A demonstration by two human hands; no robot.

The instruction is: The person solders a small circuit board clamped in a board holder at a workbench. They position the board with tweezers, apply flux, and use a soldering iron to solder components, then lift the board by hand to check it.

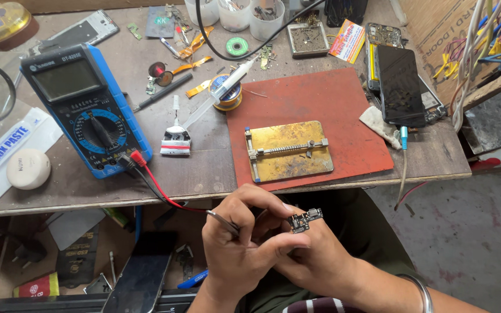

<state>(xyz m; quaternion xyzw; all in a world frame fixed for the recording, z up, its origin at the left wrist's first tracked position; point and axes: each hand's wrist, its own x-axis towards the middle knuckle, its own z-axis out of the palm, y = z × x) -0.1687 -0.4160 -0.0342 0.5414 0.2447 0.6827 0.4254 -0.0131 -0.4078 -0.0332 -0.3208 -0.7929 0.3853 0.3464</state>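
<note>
Below the red mat [314,124], both hands work a small circuit board [305,220]: right hand [314,255] pinches it, left hand [236,249] grips tweezers [222,221] (tips hidden). Probably best to brace the hands together and keep the board level.

Bare hands, bare forearms, one metal bangle

Both the left hand [236,255] and the right hand [314,255] are ungloved, no rings showing on the fingers, nails cut short. The forearms run bare to the frame's lower edge, no sleeves in sight. A plain, smooth silver metal bangle [421,290] circles the right wrist. Under the hands there's dark olive-green cloth [372,232] over the lap, and a maroon-and-white striped edge of fabric [320,305] at the bottom.
</note>
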